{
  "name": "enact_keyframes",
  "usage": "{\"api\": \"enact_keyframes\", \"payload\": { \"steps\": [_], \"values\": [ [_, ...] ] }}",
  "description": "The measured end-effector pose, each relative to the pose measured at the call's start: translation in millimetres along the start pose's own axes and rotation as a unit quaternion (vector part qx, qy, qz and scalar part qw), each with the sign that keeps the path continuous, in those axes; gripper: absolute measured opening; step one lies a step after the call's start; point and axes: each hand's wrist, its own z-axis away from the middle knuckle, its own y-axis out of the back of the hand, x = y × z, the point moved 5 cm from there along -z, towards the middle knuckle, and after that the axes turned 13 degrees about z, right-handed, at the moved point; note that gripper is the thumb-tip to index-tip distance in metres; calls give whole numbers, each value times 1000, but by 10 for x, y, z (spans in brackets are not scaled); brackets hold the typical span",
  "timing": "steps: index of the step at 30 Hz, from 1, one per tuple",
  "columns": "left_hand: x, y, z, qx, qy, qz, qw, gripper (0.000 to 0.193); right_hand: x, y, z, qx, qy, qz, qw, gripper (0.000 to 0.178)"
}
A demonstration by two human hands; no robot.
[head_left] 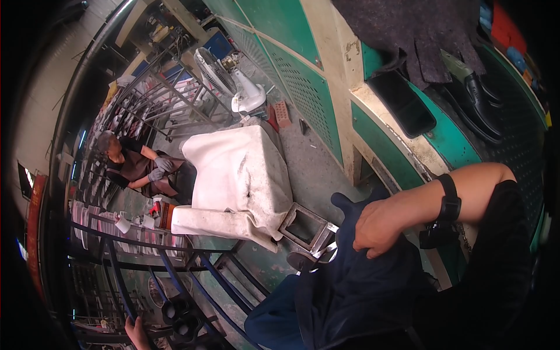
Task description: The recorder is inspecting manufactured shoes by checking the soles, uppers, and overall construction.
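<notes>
My right hand (378, 228) is at the right of centre, its fingers bent down onto dark blue cloth (356, 280) that bunches up beside it in front of my body. The fingertips press into the folds, partly hidden. A black band with a small black device (438, 234) is round that wrist. Low at the left edge, my left hand (137, 333) has its fingers round a bar of a dark blue metal rack (114, 274). Round black parts (185, 324) sit on the rack right of this hand.
A white-covered block (224, 169) stands ahead, with a small metal frame (306, 228) near me. Beyond sits a person in gloves (160, 169). A fan (248, 93) stands farther back. On the green machine at right lie a phone (402, 104) and dark grey cloth (417, 29).
</notes>
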Motion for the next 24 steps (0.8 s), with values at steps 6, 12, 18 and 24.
{"api": "enact_keyframes", "payload": {
  "steps": [6,12,18,24],
  "values": [
    [-8,10,9,10,-4,-4,1000,29,-7,-5,5,4,1,2,1000,44],
    [1,5,-1,15,8,-7,1000,32,4,13,13,7,2,-2,1000,44],
    [8,49,-3,1,-20,-32,999,32,-4,19,13,2,1,-2,1000,44],
    [35,26,31,-3,-19,-19,1000,32,-10,27,22,5,1,-2,1000,44]
  ]
}}
